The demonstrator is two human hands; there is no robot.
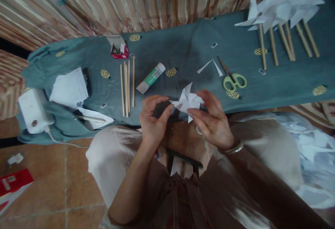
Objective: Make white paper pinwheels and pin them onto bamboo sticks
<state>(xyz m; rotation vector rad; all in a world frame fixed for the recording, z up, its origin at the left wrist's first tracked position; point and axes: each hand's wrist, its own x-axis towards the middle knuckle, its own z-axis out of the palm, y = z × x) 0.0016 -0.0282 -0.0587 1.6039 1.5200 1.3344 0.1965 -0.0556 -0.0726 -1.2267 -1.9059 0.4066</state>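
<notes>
A folded white paper pinwheel is held between my hands above the near edge of the cloth-covered table. My left hand pinches its left tip between thumb and finger. Thumb and fingers of my right hand grip its right side. Beyond it lie a glue stick, two thin paper strips and green-handled scissors. Several wooden sticks lie left of the glue stick. An open red box of small metal pins or tacks sits behind the sticks.
Several finished pinwheels on sticks lie at the far right of the table. At the left are a stack of white paper, a pencil on a paper piece and a white corded device. A clear bag of paper scraps is at right.
</notes>
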